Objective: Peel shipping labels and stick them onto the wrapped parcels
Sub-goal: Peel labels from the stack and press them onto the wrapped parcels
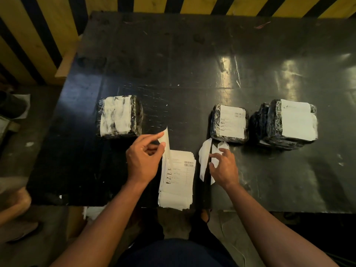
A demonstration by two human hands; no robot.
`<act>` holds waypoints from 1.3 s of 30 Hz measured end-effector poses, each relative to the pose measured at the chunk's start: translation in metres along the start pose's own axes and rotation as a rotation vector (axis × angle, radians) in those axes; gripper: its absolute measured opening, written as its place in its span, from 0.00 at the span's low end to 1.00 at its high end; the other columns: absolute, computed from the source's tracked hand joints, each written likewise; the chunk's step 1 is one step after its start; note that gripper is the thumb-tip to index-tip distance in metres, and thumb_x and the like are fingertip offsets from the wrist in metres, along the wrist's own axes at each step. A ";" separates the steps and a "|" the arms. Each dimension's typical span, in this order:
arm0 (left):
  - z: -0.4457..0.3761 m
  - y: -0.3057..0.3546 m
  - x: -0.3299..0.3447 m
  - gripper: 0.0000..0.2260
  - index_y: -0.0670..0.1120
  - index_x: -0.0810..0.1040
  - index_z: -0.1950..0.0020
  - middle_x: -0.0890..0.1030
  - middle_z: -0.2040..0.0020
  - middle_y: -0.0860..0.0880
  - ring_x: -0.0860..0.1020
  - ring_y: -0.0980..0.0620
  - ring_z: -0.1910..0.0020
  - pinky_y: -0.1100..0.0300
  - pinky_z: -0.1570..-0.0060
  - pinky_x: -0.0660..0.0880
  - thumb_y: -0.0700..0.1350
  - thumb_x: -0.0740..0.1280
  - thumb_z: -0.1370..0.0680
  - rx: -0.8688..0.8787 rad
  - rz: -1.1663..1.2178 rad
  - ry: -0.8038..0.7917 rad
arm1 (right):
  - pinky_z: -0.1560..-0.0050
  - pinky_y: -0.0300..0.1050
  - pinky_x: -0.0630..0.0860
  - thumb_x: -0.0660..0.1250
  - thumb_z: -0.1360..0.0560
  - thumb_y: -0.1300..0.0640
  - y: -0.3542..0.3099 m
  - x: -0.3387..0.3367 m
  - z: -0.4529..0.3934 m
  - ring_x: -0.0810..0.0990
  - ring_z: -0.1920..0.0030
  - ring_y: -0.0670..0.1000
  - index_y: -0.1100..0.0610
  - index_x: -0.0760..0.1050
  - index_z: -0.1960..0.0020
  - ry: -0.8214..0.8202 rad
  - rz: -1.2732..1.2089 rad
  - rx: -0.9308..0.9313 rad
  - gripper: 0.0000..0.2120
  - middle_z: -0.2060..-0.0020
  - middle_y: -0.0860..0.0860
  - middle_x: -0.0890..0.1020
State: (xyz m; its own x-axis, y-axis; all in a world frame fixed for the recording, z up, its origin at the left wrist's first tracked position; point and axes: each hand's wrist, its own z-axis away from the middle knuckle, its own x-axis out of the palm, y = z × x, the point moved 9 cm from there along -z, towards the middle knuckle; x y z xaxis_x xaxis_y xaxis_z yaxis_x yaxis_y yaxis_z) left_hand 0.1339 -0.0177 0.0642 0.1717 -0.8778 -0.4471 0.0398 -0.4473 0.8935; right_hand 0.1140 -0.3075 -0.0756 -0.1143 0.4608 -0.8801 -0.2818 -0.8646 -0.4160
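A stack of white shipping labels (178, 182) lies at the near edge of the black table (192, 64). My left hand (143, 160) pinches the lifted corner of the top label (165, 139), which curls upward off the stack. My right hand (224, 166) rests over loose white backing strips (204, 158) to the right of the stack, fingers spread on them. Three black-wrapped parcels stand beyond: the left parcel (119, 116) has a smeared white patch, the middle parcel (229, 123) and the right parcel (289, 123) each carry a label.
Yellow and black striped boards (38, 35) run behind and left of the table. A dark round object (11, 105) sits on the floor at the left. My feet and paper scraps (92, 211) show under the table's near edge.
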 end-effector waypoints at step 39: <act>-0.049 -0.012 -0.060 0.12 0.62 0.83 0.41 0.80 0.37 0.56 0.81 0.57 0.41 0.51 0.38 0.80 0.47 0.73 0.21 -0.285 0.236 -0.133 | 0.46 0.43 0.84 0.73 0.23 0.64 -0.179 -0.096 0.007 0.84 0.45 0.50 0.55 0.84 0.40 0.025 -0.990 -0.288 0.13 0.42 0.47 0.85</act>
State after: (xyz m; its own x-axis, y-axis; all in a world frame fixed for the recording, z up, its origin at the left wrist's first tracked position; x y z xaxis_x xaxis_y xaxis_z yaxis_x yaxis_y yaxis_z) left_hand 0.1708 0.0491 0.0823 0.0801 -0.9737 -0.2131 0.2899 -0.1818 0.9396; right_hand 0.1685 -0.1956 0.0846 0.0655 0.9910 -0.1165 0.0006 -0.1168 -0.9932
